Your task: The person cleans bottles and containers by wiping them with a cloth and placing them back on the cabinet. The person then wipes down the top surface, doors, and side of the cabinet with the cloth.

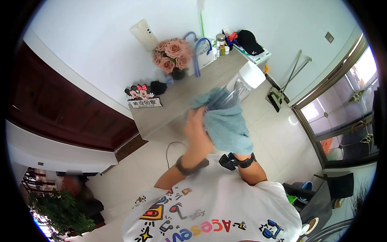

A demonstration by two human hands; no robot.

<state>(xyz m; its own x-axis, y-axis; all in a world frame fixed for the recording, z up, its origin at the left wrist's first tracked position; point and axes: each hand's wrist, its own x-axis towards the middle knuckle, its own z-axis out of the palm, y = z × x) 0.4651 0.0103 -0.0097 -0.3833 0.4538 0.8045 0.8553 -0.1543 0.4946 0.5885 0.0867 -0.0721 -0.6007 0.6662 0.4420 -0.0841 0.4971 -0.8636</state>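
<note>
A clear bottle [238, 90] with a white cap [252, 75] is held tilted in front of me, its cap end pointing up and to the right. A blue-green towel [227, 125] is wrapped around its lower part and hangs down over my right hand. My left hand [197, 127], smeared by motion, is closed around the bottle's lower end, against the towel. Only the wrist [242, 156] of my right arm shows; the towel hides that hand's fingers, which press the cloth to the bottle. Both wrists wear dark straps.
Beyond my hands stands a grey table [161, 117] with pink roses [174, 54], a cartoon sign [143, 97], a gift bag [203, 58], small bottles and a black cap [250, 42]. A broom and dustpan [278, 94] lean at the right wall, near a glazed door [342, 109].
</note>
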